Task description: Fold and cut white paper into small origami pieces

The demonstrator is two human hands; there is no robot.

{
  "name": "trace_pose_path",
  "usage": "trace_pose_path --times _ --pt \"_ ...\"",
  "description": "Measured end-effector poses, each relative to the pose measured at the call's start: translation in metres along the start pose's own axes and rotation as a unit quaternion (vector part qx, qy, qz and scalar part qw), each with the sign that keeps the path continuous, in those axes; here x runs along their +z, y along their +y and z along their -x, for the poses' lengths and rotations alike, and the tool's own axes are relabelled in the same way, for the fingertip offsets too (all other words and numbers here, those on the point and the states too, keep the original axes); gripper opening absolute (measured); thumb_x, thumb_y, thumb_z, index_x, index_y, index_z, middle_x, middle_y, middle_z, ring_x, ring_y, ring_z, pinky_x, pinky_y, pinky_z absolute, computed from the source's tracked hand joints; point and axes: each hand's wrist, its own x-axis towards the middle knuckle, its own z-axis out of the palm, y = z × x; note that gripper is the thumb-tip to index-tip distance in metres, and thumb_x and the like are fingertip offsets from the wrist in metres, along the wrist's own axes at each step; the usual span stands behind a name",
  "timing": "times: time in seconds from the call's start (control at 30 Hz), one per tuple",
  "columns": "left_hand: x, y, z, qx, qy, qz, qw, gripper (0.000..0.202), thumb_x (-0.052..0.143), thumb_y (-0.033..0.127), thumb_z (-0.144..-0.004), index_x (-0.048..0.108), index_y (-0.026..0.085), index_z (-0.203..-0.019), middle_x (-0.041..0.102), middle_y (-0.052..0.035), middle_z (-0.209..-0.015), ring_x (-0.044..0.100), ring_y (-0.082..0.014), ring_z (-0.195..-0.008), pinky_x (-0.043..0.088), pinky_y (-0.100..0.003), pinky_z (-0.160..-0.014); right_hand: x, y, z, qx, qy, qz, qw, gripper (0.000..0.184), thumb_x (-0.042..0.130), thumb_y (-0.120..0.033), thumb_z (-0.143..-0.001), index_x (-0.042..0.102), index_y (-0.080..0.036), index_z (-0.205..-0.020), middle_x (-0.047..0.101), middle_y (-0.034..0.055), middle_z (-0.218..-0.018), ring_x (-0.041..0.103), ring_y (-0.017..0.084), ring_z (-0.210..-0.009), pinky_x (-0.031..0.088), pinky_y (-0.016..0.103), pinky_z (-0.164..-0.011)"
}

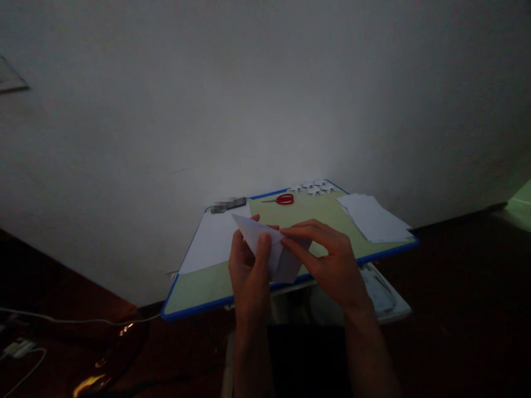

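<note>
A folded sheet of white paper (286, 265) is held up above the front part of the table, its pointed corner toward the upper left. My left hand (251, 260) grips its left side, thumb on the near face and fingers behind. With thumb and forefinger, my right hand (327, 257) pinches the paper near the middle of its upper edge. The palm-side fingers of the left hand are partly hidden by the sheet.
The pale green table (203, 293) has a blue rim. On it lie red-handled scissors (285, 199), several small folded paper pieces (315, 188), a stack of white sheets (373, 218), a large white sheet (211, 243) and a dark device (236, 204). A wall stands behind.
</note>
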Motion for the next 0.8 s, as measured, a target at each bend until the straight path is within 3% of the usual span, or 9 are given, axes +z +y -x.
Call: trace_pose_path --times 0.23,0.53,0.8 --pt "0.0021 0.0015 0.0001 0.008 0.01 -0.011 1.0 0.052 0.08 0.041 -0.091 0.064 0.024 -0.137 0.078 -0.0104 -0.116 0.077 -0.0233 -0.097 0.064 -0.035 -0.088 -0.0008 0.0013 0.0002 0.018 0.008 -0.015 1.0 0.008 0.077 -0.021 -0.093 0.078 -0.027 -0.098 0.082 -0.0006 -0.096 0.075 0.018 -0.089 0.056 0.035 -0.082" --pt "0.0019 0.0035 -0.0001 0.018 0.016 -0.008 1.0 0.055 0.082 0.04 -0.089 0.062 0.026 -0.139 0.079 -0.0087 -0.112 0.078 -0.023 -0.094 0.065 -0.035 -0.085 0.0002 0.0006 -0.0004 -0.009 0.002 -0.048 0.999 0.02 0.075 -0.015 -0.094 0.082 -0.031 -0.103 0.082 0.0012 -0.098 0.075 0.019 -0.09 0.06 0.037 -0.084" --pt "-0.0027 0.0093 0.0003 0.03 -0.015 0.027 0.999 0.042 0.084 0.04 -0.088 0.071 0.023 -0.123 0.081 -0.0053 -0.1 0.076 -0.0163 -0.085 0.06 -0.025 -0.081 -0.0071 0.0017 0.0017 -0.037 -0.008 -0.046 0.998 0.031 0.076 -0.01 -0.092 0.084 -0.034 -0.109 0.079 0.0004 -0.094 0.073 0.016 -0.086 0.058 0.033 -0.079"
